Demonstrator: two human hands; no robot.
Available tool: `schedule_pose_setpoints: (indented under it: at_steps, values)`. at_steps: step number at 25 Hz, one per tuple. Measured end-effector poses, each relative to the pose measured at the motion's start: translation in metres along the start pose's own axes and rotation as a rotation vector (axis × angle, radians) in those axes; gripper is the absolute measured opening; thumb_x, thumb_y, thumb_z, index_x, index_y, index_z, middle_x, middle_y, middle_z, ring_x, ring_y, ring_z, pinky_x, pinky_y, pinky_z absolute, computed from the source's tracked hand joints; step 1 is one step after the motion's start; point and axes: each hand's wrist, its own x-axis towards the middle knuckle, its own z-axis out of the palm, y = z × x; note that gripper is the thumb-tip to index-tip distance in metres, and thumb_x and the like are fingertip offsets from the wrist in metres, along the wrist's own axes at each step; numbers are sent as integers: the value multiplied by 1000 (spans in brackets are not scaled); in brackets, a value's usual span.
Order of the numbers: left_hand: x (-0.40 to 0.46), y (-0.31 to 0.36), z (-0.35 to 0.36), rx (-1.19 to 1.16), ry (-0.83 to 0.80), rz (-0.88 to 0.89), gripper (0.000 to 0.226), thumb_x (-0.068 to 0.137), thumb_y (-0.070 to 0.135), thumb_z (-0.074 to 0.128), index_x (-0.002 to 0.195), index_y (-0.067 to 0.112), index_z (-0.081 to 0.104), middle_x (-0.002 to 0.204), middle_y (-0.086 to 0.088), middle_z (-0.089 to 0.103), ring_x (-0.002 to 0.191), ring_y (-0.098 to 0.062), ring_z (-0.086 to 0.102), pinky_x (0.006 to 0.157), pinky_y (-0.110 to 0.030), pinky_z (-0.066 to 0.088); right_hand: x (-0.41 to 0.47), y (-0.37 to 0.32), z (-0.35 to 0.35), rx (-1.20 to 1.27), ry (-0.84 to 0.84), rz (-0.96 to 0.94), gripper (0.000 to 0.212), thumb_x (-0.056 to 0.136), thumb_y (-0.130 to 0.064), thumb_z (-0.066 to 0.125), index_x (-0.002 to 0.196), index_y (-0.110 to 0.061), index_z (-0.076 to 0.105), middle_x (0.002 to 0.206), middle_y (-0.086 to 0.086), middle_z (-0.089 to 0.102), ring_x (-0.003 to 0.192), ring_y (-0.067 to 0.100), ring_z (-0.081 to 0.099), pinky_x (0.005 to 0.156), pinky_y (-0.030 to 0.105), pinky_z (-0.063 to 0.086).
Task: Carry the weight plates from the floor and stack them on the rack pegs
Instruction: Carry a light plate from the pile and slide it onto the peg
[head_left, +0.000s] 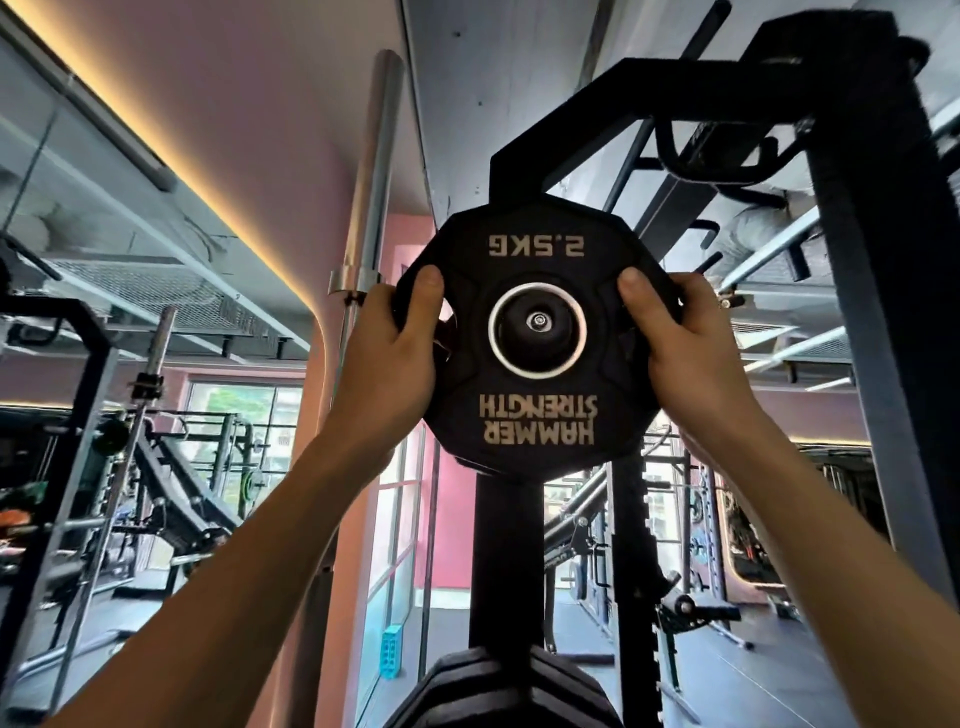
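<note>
A black 2.5 kg weight plate (537, 415) with upside-down lettering is raised high in front of me. My left hand (390, 345) grips its left edge and my right hand (675, 343) grips its right edge, thumbs on the face. The plate's white-ringed hole sits around the black end of a rack peg (539, 323), whose bolt shows in the middle. The black rack upright (506, 561) runs down behind the plate. Below it, a stack of several larger black plates (501, 691) sits on a lower peg, seen edge-on.
An upright steel barbell (370, 171) stands just left of the plate, close to my left hand. The rack's black frame (872, 312) rises at right with hooks overhead. Other gym machines fill the left background, and a teal block (390, 652) stands on the floor.
</note>
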Motion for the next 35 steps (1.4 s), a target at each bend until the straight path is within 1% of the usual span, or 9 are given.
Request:
schedule_pose_setpoints:
  at_steps: [3, 7, 11, 16, 22, 24, 28, 31, 35]
  values:
    - [9, -21, 2, -38, -85, -65, 59, 84, 68, 49, 113, 19, 61, 104, -4, 70, 93, -22, 69, 88, -49, 56, 8, 22, 3, -11, -24, 32, 19, 93, -43, 61, 96, -26, 55, 96, -2, 67, 89, 14, 67, 91, 43, 56]
    - [16, -47, 10, -15, -108, -108, 60, 85, 65, 52, 120, 17, 60, 111, -2, 70, 100, -17, 69, 92, -46, 55, 13, 53, 6, -37, -61, 97, 21, 93, -49, 58, 97, -30, 50, 110, 2, 65, 103, 19, 66, 96, 49, 53]
    - [21, -62, 16, 24, -61, -111, 51, 92, 58, 52, 114, 14, 61, 106, -2, 70, 98, -17, 68, 89, -42, 55, 18, 71, 7, -62, -71, 116, 23, 93, -51, 56, 97, -30, 49, 110, 2, 64, 104, 19, 65, 97, 49, 52]
    - [19, -70, 24, 37, -12, -73, 41, 97, 51, 47, 113, 15, 59, 97, 7, 65, 85, -2, 62, 64, -17, 44, 20, 82, 11, -62, -46, 105, 38, 93, -49, 56, 113, -18, 48, 110, 2, 65, 101, 17, 66, 95, 46, 53]
    - [-1, -75, 18, 36, -55, -128, 41, 99, 49, 46, 123, 17, 54, 106, 6, 65, 92, -2, 63, 69, -19, 49, -2, 82, 7, -36, -47, 178, 39, 92, -53, 56, 117, -25, 47, 111, -3, 66, 102, 13, 67, 95, 44, 54]
    - [-20, -77, 9, 56, -60, -129, 33, 99, 44, 47, 123, 21, 52, 103, 7, 65, 85, -3, 65, 69, -23, 54, -27, 84, 0, -87, -56, 207, 44, 90, -58, 56, 118, -25, 48, 105, 0, 68, 92, 15, 70, 87, 44, 57]
    - [-80, -80, -14, 109, -72, -131, 15, 99, 36, 51, 112, 30, 54, 96, 7, 66, 76, -6, 70, 66, -26, 52, -95, 82, -14, -53, -61, 227, 17, 96, -40, 53, 100, -23, 51, 81, 7, 64, 61, 18, 63, 56, 31, 53]
    - [-135, -80, -32, 66, -118, -198, 12, 92, 41, 55, 101, 33, 58, 96, 7, 67, 82, -10, 71, 70, -31, 51, -141, 73, -27, -32, -63, 255, 20, 96, -36, 53, 93, -16, 56, 71, 3, 65, 57, 16, 61, 51, 24, 48]
    - [-211, -87, -59, 78, -175, -352, 19, 85, 47, 54, 95, 33, 62, 96, 6, 68, 95, -13, 68, 82, -38, 53, -211, 67, -48, -68, -43, 356, 23, 97, -35, 51, 87, -16, 59, 69, 0, 64, 58, 17, 58, 51, 25, 46]
